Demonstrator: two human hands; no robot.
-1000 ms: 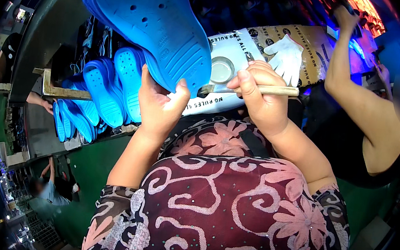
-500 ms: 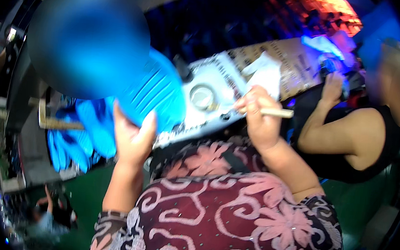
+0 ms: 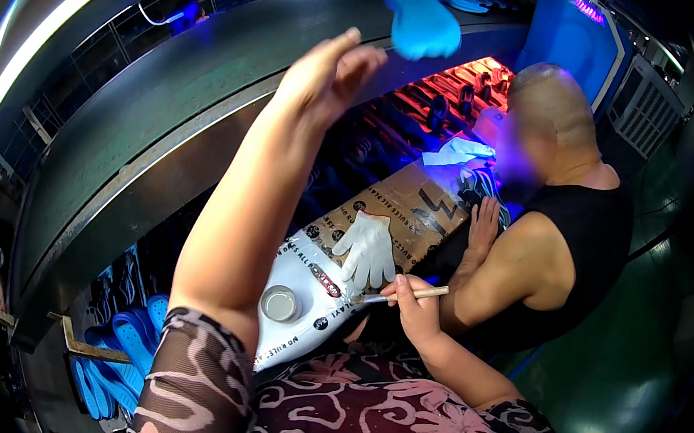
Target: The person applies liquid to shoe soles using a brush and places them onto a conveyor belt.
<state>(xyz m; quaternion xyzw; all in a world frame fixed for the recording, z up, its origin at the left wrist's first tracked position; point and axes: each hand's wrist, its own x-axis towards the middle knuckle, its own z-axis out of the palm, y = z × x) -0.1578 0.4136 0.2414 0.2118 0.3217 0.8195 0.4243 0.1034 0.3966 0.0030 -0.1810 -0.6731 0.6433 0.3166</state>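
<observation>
My left hand [image 3: 327, 77] reaches up and forward over the conveyor's edge, fingers apart and nothing in them. Just past its fingertips a blue shoe sole [image 3: 422, 23] rests on the dark conveyor belt [image 3: 210, 78]. Low in front of me, my right hand [image 3: 417, 315] is closed around the wooden handle of a brush [image 3: 431, 292], its bristles pointing left. Beside the brush lies a white knit glove [image 3: 369, 248]. A small round container [image 3: 280, 304] with pale contents stands on the white printed sheet [image 3: 295, 274].
Several blue clog-like shoes [image 3: 131, 338] are stacked at the lower left by a wooden bar [image 3: 96, 351]. Brown cardboard [image 3: 419, 203] extends the work surface. To the right sits a co-worker [image 3: 567, 229] with an arm on the surface. Red-lit racks [image 3: 459, 94] lie beyond.
The blue sole has gone from my left hand near my lap to the belt, and the hand has let it go. My right hand keeps the brush. The view has shifted toward the conveyor.
</observation>
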